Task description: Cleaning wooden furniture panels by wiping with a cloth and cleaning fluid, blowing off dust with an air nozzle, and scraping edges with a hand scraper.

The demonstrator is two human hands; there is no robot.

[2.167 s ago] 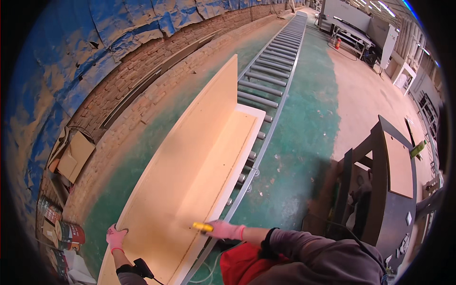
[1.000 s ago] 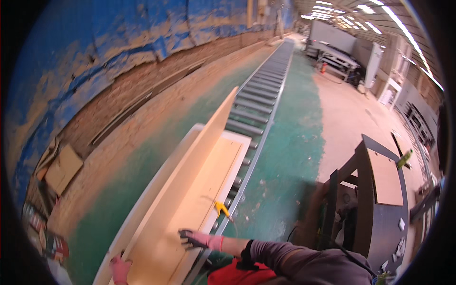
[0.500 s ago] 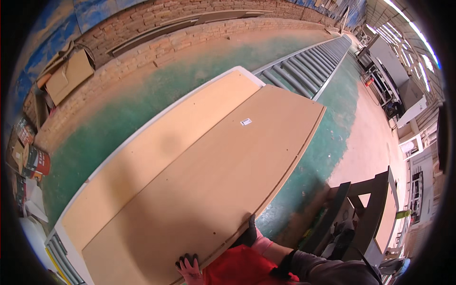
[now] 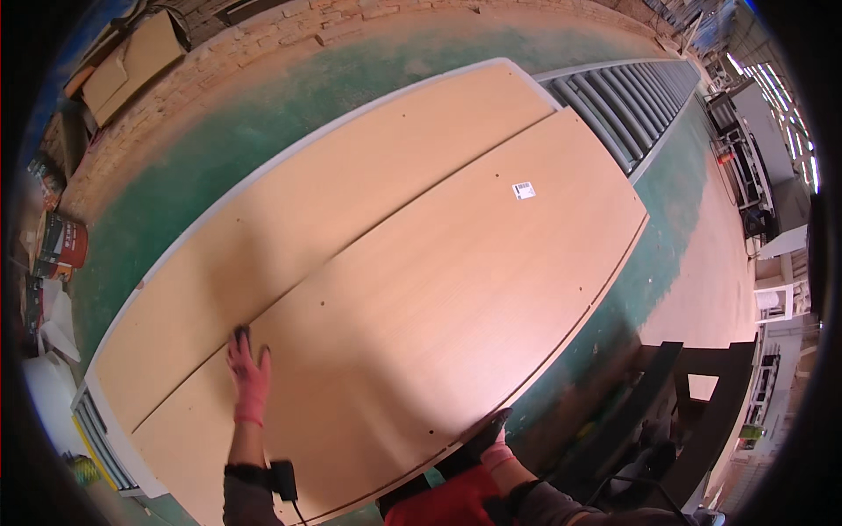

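Hands in pink gloves are working two wood panels. The left hand [image 4: 248, 373] is lying flat, fingers spread, on the upper panel [image 4: 421, 298]; the right hand [image 4: 493, 438] is curling over its near edge. A second panel [image 4: 324, 193] is lying beneath, on one roller conveyor [image 4: 627, 105]. One dark metal stand [image 4: 693, 386] is standing right.

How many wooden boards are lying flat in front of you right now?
2: the near board under the left hand, its edge gripped by the right hand, and the far board beside it. Others beneath may be hidden.
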